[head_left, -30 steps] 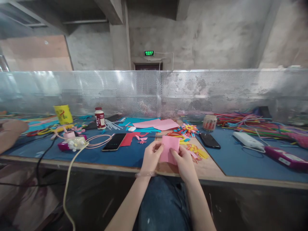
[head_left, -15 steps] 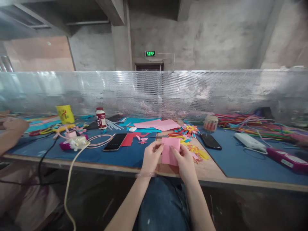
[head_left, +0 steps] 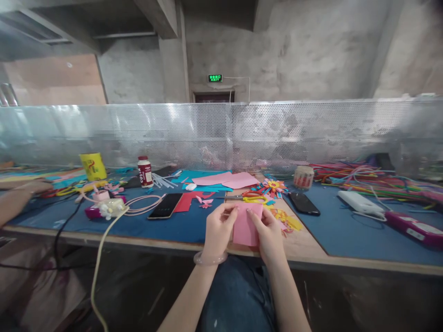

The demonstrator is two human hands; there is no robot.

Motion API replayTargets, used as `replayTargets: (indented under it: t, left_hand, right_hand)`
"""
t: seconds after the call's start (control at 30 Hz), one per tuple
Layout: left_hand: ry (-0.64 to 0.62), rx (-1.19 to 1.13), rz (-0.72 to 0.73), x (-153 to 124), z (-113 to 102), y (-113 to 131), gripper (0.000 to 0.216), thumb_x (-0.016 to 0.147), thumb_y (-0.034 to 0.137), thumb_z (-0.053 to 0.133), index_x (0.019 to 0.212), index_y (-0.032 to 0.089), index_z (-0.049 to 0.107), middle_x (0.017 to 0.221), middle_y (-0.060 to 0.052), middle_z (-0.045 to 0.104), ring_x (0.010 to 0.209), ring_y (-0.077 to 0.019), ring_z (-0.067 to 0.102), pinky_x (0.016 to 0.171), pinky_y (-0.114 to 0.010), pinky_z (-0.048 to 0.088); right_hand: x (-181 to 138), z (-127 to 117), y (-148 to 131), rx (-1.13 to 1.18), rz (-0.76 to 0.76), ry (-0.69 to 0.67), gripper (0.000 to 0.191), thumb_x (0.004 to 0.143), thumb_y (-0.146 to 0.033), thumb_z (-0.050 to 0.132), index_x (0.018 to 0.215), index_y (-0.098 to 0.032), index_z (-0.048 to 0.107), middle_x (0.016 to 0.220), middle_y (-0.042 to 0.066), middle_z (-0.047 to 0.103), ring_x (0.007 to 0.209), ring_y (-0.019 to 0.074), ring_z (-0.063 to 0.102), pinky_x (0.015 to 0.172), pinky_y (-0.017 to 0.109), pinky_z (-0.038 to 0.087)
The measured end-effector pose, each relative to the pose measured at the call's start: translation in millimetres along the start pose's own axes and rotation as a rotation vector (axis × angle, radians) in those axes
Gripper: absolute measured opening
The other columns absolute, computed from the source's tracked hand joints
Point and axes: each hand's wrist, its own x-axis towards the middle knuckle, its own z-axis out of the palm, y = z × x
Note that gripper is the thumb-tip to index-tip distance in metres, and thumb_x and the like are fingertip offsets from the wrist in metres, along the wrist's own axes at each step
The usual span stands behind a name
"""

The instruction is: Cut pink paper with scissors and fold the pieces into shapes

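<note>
A small rectangle of pink paper (head_left: 246,229) is held upright between my two hands, over the near edge of the table. My left hand (head_left: 220,228) pinches its left edge between thumb and fingers. On the opposite side, my right hand (head_left: 269,230) grips it, thumb lying on the front face and fingers behind. Just beyond the paper lie scissors (head_left: 256,198) with yellow and red handles. Yellow paper pieces (head_left: 287,220) are scattered to the right, below a folded paper flower (head_left: 273,185). A small pink folded piece (head_left: 205,202) rests left of the scissors.
Pink sheets (head_left: 224,179) lie farther back. To the left are a phone (head_left: 166,205), a dark red bottle (head_left: 145,172), a yellow can (head_left: 93,166) and a power strip (head_left: 105,208). Another phone (head_left: 304,204) and a jar (head_left: 303,177) stand right. A co-worker's arm (head_left: 17,200) reaches in at far left.
My hands and the pink paper have come slightly lower and nearer to me. At far left, the co-worker's arm has shifted right over the table.
</note>
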Motion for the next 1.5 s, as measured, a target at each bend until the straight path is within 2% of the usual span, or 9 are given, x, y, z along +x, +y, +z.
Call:
replayTargets:
  t: [0.4, 0.7, 1.27, 1.5]
  left_hand:
    - [-0.009, -0.065, 0.008, -4, 0, 8, 0.015, 0.075, 0.030, 0.058, 0.079, 0.016, 0.063, 0.078, -0.002, 0.065, 0.074, -0.0142, 0.060, 0.066, -0.021, 0.046]
    - [0.037, -0.117, 0.048, -8, 1, 14, 0.009, 0.075, 0.026, 0.058, 0.076, 0.018, 0.061, 0.075, 0.001, 0.063, 0.071, -0.0113, 0.058, 0.066, -0.018, 0.044]
    - [0.069, -0.005, 0.088, -13, 2, 18, 0.015, 0.077, 0.032, 0.055, 0.076, 0.017, 0.060, 0.072, -0.001, 0.062, 0.068, -0.0130, 0.058, 0.063, -0.021, 0.046]
    - [0.061, -0.007, 0.077, -13, 1, 16, 0.015, 0.077, 0.032, 0.055, 0.077, 0.017, 0.060, 0.072, -0.001, 0.062, 0.069, -0.0128, 0.058, 0.063, -0.020, 0.045]
  right_hand:
    - [-5, -3, -4, 0.009, -0.035, 0.012, 0.019, 0.071, -0.031, 0.065, 0.084, -0.018, 0.062, 0.071, -0.001, 0.060, 0.063, 0.0129, 0.055, 0.056, 0.022, 0.041]
    - [-10, 0, -7, 0.023, -0.072, -0.007, 0.014, 0.071, -0.029, 0.066, 0.078, -0.018, 0.060, 0.069, -0.001, 0.060, 0.065, 0.0125, 0.053, 0.057, 0.021, 0.042]
    - [-14, 1, -10, 0.064, -0.044, 0.002, 0.017, 0.070, -0.031, 0.066, 0.079, -0.018, 0.060, 0.068, 0.000, 0.059, 0.062, 0.0139, 0.053, 0.054, 0.022, 0.042]
    - [-14, 3, -10, 0.090, -0.039, -0.013, 0.016, 0.070, -0.030, 0.067, 0.078, -0.018, 0.061, 0.070, 0.000, 0.061, 0.065, 0.0143, 0.055, 0.057, 0.023, 0.043]
